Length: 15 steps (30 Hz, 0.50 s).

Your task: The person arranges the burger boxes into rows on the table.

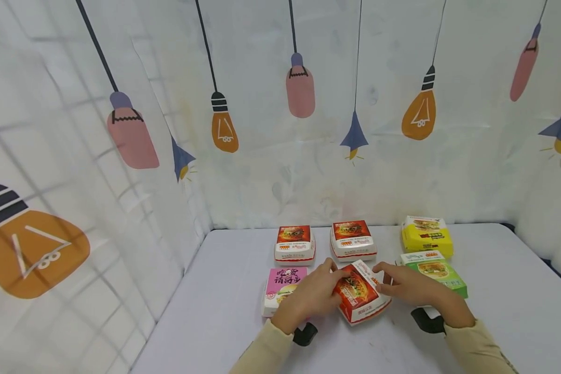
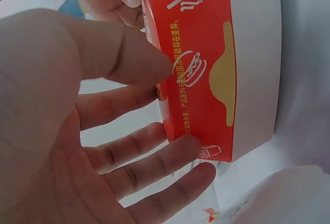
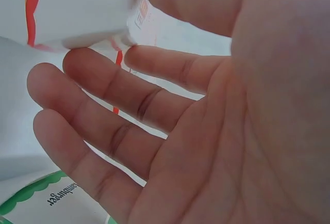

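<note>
In the head view, a red and white hamburger box (image 1: 359, 292) sits turned at an angle between both hands, near the middle of the table. My left hand (image 1: 314, 293) holds its left side; in the left wrist view the thumb (image 2: 147, 61) lies against the red side panel (image 2: 206, 79). My right hand (image 1: 413, 284) holds the box's right side. Seen from the right wrist, the fingertips (image 3: 77, 61) touch the lower edge of the white side (image 3: 87, 12). Part of the box's top is hidden by the left fingers.
Two more red and white hamburger boxes (image 1: 295, 246) (image 1: 353, 241) stand behind. A pink and white box (image 1: 285, 285) is partly behind the left hand. To the right are a green box (image 1: 441, 272) and a yellow box (image 1: 427, 236). A printed curtain (image 1: 262, 182) hangs behind the table.
</note>
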{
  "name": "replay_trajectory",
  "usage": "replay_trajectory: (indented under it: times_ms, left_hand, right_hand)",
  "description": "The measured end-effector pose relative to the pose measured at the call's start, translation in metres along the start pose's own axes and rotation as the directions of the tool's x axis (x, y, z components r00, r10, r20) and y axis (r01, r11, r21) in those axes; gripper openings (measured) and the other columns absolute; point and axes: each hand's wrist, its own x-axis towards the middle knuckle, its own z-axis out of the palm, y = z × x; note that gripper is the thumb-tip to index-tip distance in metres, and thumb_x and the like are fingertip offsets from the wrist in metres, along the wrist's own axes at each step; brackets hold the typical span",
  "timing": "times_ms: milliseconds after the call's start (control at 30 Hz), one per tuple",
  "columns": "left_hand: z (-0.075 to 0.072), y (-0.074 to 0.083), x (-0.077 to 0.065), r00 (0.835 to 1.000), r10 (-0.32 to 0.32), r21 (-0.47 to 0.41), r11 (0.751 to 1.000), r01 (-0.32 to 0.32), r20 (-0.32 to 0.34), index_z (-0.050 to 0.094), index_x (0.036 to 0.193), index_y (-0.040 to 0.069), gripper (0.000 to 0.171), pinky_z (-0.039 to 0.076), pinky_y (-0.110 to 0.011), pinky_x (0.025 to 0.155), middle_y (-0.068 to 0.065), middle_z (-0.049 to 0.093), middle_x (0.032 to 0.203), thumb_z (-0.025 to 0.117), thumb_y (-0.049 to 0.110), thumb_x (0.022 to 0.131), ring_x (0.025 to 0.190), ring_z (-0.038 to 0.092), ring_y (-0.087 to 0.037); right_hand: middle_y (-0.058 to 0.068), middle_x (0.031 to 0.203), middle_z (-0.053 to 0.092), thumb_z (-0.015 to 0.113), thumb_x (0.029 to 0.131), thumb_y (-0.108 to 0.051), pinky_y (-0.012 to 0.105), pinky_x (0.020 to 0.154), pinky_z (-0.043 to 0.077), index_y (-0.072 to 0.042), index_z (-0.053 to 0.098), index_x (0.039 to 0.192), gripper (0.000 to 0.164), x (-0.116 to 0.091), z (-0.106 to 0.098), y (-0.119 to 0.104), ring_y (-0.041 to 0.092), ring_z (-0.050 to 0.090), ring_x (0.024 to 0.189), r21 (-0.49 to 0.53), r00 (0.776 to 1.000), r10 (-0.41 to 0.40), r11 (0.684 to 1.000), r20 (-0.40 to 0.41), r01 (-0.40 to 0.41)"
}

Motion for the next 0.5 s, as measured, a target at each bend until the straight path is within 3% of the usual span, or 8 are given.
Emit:
replay_trajectory:
  times_ms: [167,300,500]
  left_hand:
    - [-0.0036,0.0006,-0.0012,1.000,0.016,0.001,1.000,-0.016,0.008,0.061,0.141,0.025,0.053,0.050,-0.020,0.083,0.002,0.053,0.128,0.072,0.031,0.090,0.099,0.053,-0.007]
    - [-0.0052,0.0020,-0.0023,0.999,0.019,0.017,1.000,-0.019,0.028,0.059,0.144,0.024,0.062,0.053,-0.025,0.093,0.002,0.053,0.136,0.073,0.050,0.089,0.110,0.056,-0.008]
    - [-0.0040,0.0020,-0.0037,0.999,0.033,0.038,0.999,-0.035,0.039,0.054,0.148,0.025,0.073,0.052,-0.027,0.098,0.003,0.051,0.143,0.075,0.057,0.086,0.121,0.054,-0.010]
  right_hand:
    - [0.005,0.101,0.061,0.072,0.095,-0.033,0.034,0.070,0.049,-0.008,0.043,0.148,0.066,0.0000,-0.0002,-0.0016,0.020,0.056,0.086,0.024,1.000,0.016,1.000,0.008,-0.016]
    - [0.012,0.120,0.057,0.076,0.092,-0.035,0.035,0.074,0.050,-0.013,0.035,0.156,0.079,-0.0003,0.0006,-0.0032,0.021,0.057,0.093,0.057,0.999,0.032,0.998,0.008,-0.032]
    - [0.021,0.154,0.033,0.077,0.090,-0.035,0.034,0.076,0.053,-0.020,0.029,0.161,0.087,0.0002,0.0048,-0.0013,0.026,0.055,0.107,0.104,1.000,-0.011,0.994,-0.004,0.011]
